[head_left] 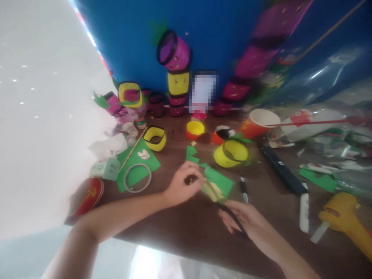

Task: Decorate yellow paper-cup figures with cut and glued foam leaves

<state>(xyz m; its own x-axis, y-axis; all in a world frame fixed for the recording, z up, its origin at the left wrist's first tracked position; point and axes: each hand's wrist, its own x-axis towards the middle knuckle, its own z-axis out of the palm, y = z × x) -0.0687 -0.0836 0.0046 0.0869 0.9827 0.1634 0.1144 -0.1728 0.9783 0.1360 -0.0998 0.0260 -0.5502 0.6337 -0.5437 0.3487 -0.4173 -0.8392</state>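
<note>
My left hand (186,183) is closed in a pinch, its fingertips on the end of a small pale-yellow paper piece (209,190), which is blurred. In my right hand (242,217) is a pair of scissors with dark handles (235,221). Its blades point up and left, lying across the paper close to my left fingertips; motion blur hides whether they are apart. Behind and under the blades lies a green paper sheet (225,179). Just beyond my left hand are green paper scraps (192,154).
Yellow cups (231,155) and a red-and-white paper cup (263,120) stand behind. A tape roll (124,180) lies left on green paper. Rightward are a pen (243,188), a dark case (281,170), a marker (304,211) and a yellow glue gun (341,213). Stacked purple cups (182,54) lean against the blue wall.
</note>
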